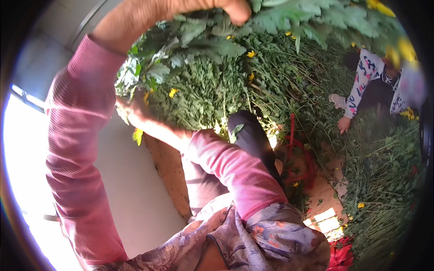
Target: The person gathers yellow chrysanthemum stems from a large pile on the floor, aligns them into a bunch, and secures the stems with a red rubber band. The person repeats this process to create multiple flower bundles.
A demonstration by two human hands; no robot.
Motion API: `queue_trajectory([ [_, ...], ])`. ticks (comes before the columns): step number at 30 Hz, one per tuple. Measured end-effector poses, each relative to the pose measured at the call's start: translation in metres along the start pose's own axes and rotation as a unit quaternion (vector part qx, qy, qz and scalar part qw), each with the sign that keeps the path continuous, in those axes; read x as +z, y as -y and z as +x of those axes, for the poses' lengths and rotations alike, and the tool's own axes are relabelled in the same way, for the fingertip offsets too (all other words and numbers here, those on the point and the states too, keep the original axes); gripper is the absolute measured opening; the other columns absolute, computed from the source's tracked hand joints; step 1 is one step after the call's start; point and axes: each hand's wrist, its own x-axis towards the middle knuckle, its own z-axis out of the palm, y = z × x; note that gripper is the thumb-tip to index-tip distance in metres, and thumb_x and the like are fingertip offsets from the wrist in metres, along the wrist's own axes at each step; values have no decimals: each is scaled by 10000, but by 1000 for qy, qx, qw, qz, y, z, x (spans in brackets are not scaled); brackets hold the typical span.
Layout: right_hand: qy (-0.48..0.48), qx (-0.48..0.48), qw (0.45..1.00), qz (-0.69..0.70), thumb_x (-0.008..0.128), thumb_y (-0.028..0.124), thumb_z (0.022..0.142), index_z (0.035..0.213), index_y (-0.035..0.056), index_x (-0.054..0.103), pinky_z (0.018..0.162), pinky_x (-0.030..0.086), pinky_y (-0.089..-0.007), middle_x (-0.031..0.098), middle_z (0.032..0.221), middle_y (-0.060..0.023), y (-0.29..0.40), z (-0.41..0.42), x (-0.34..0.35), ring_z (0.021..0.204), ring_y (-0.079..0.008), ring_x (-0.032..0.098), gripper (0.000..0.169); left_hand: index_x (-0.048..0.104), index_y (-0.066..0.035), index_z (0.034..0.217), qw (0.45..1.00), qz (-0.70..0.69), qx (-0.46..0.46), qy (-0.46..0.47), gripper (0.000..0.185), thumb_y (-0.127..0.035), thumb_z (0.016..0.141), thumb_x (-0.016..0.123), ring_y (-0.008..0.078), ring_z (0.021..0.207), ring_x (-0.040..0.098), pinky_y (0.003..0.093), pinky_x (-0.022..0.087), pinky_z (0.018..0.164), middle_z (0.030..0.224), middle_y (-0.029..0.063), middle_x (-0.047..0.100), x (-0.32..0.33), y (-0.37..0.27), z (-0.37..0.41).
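At the top edge, my left hand (217, 7) lies over a leafy bunch of yellow-flowered stems (288, 17), its thumb pressed against the leaves. The other fingers are cut off by the frame. The bunch runs across the top, close to the camera and blurred at the right. My right hand (127, 110) reaches left across my body to the leaves at the lower left of this foliage. Glare and leaves hide its fingers, so its grip is unclear. A yellow-green leaf (137, 136) hangs just below it.
Heaped green flower stems (217, 81) lie beyond my knees (249, 132). Another person (369, 81) is at the right, one hand near the stems. More stems (379, 196) cover the right side. Red strips (298, 162) lie by my leg, and red material (340, 254) at the bottom.
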Motion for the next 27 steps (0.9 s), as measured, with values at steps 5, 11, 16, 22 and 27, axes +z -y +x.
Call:
queue_trajectory([
  [5, 106, -21, 994, -20, 565, 372, 905, 1186, 28, 539, 946, 411, -355, 578, 1137, -176, 80, 43, 31, 1066, -256, 534, 444, 675, 24, 873, 1000, 11, -18, -5, 293, 17, 585, 733, 90, 669, 585, 263, 475, 605, 744, 42, 656, -6, 23, -8],
  [11, -78, -168, 979, -85, 537, 135, 931, 1080, -26, 541, 382, 467, -219, 637, 802, -128, 66, 77, -56, 641, -133, 631, 219, 657, 19, 925, 999, 11, 1, -32, 356, 13, 580, 746, 101, 720, 590, 268, 480, 646, 804, 56, 654, -15, 20, -16],
  [16, -136, -149, 922, -331, 644, 197, 881, 972, 73, 616, 593, 528, -253, 685, 830, -37, 81, 11, -233, 736, -140, 668, 156, 642, 14, 968, 998, 10, -2, -64, 409, 10, 576, 757, 110, 763, 595, 272, 484, 681, 854, 68, 652, -25, 32, -23],
  [22, -86, -66, 842, -528, 588, 186, 906, 1104, 88, 562, 627, 500, -338, 665, 919, -74, 76, -56, -288, 752, -225, 637, 222, 624, 8, 1020, 991, 9, -45, -125, 473, 6, 570, 770, 121, 814, 600, 277, 489, 723, 914, 82, 650, -61, 54, -54],
  [27, -79, -57, 741, -664, 735, 440, 760, 1349, 28, 357, 847, 483, -463, 508, 1212, -230, 73, -52, -325, 1048, -342, 538, 812, 609, 3, 1063, 986, -48, 18, -156, 527, 2, 566, 781, 130, 857, 604, 282, 493, 758, 964, 93, 648, -77, 54, -49],
])
